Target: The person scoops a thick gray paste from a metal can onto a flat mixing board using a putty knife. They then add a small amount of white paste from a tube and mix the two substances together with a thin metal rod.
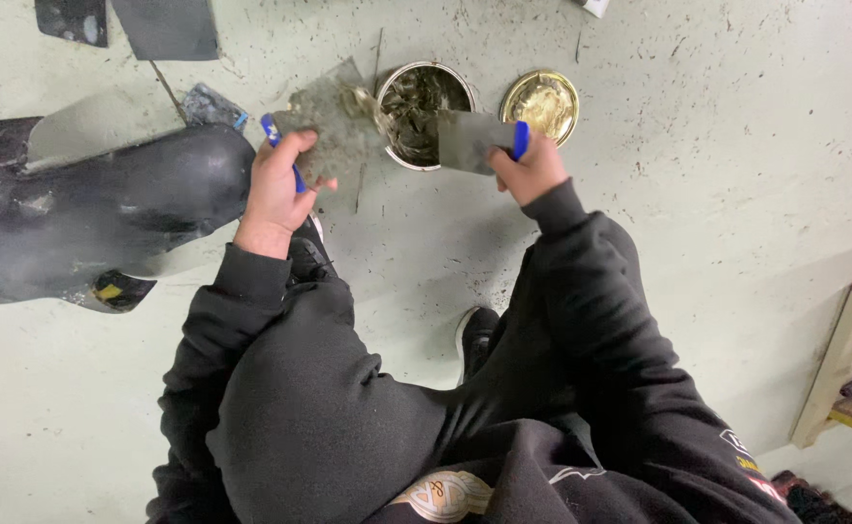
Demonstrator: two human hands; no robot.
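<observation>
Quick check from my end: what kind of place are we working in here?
Likely an auto body or repair workshop: a bare concrete floor, an open can of grey filler with its lid beside it, and a black moulded body panel lying nearby.

One head camera looks steeply down from close above the person's knees onto the floor (697,146); the can (424,114) lies far, centre

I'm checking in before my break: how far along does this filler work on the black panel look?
Done: the can is open, its gold lid set beside it. In hand: the left hand holds a putty-smeared spreader, and the right hand holds a second spreader at the can. Left: the black panel shows no fresh filler.
</observation>
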